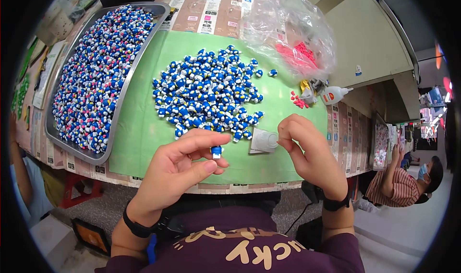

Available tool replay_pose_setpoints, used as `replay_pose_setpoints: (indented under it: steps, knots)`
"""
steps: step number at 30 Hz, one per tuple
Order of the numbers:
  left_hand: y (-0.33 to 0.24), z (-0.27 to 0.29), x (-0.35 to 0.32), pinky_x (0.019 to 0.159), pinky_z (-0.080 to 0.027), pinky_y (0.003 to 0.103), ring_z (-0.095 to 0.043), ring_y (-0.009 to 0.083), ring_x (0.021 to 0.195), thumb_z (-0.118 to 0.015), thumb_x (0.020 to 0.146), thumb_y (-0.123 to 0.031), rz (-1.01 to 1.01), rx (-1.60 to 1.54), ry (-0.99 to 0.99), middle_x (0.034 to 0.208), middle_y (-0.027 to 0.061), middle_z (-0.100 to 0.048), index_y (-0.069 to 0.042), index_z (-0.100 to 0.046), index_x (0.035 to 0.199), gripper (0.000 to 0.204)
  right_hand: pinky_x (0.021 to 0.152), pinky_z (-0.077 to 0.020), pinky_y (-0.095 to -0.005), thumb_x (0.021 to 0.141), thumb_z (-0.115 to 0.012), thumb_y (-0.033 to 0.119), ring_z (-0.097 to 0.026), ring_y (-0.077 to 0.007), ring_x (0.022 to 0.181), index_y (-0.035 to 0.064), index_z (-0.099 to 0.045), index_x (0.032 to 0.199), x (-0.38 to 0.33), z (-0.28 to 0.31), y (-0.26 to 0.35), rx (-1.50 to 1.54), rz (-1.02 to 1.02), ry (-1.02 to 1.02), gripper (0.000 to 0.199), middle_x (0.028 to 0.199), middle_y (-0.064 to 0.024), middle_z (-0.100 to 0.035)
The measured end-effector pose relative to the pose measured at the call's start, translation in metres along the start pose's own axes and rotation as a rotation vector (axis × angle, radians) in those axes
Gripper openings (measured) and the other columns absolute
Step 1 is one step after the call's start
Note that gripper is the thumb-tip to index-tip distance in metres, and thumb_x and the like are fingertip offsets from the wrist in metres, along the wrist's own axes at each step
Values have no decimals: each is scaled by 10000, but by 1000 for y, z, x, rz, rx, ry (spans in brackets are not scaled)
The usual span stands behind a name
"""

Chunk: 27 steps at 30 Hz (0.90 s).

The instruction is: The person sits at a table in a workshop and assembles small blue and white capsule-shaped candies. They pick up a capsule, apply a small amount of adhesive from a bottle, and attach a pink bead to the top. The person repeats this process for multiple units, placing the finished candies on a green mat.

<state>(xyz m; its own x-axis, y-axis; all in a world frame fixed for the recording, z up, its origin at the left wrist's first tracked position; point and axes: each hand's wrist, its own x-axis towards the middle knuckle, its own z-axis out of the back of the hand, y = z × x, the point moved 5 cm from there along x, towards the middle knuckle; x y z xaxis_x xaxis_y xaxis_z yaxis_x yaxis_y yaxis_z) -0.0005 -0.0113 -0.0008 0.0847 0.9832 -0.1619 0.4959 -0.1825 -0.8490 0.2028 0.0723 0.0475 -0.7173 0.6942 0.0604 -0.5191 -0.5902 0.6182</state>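
Between the thumb and fingers of my left hand (185, 160) is a small blue-and-white plastic figure (216, 152), held at the near edge of the green mat. My right hand (305, 146) is raised to the right of it, its thumb and fingertips pinched together. Whatever they hold, if anything, is hidden. Close beside those fingertips, a small clear cup (272, 139) rests on a whitish square pad (260, 141). Just beyond my hands lies a heap of similar blue-and-white figures (206, 90) with yellow bits.
A metal tray (102, 159) full of figures with pink parts stands at left. Toward the right lie loose pink pieces (299, 101), a white glue bottle (336, 95) and a clear plastic bag (288, 28) with pink pieces. Another person (401, 182) sits at far right.
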Motion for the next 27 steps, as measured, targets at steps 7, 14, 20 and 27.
replay_pose_setpoints:
  steps: [7, 14, 20, 27]
  knots:
    - [7, 4, 0, 797, -563, 283, -669, 158, 910, -618, 931, 14, 86, -29, 145, 1074, 94, -629, 52, -620, 1188, 260, 779, -380, -345, 701, -529, -147, -522, -275, 794, 47, -462, 821, 0, 4, 2, 16, -34, 17, 238, 806, -84, -495]
    - [8, -5, 5, 715, -576, 254, -681, 170, 814, -683, 914, -71, 117, -157, 145, 1048, 160, -657, 58, -645, 1145, 268, 817, -415, -312, 787, -573, -148, -532, -204, 816, 51, -457, 817, -11, 13, 16, 361, -98, -118, 233, 849, -69, -533]
    - [7, -14, 6, 822, -587, 286, -704, 207, 919, -660, 914, -23, 134, -210, 76, 1174, 210, -646, 65, -637, 1179, 280, 779, -437, -266, 877, -574, -120, -517, -141, 835, 68, -431, 846, -17, 6, 33, 581, -68, -209, 238, 922, -78, -530]
    - [10, -16, 4, 825, -600, 301, -691, 205, 981, -668, 892, 30, 69, -190, 21, 1128, 177, -663, 61, -607, 1128, 245, 778, -427, -289, 847, -616, -117, -540, -169, 821, 72, -463, 864, -5, -20, 54, 630, 18, -314, 244, 938, -86, -562]
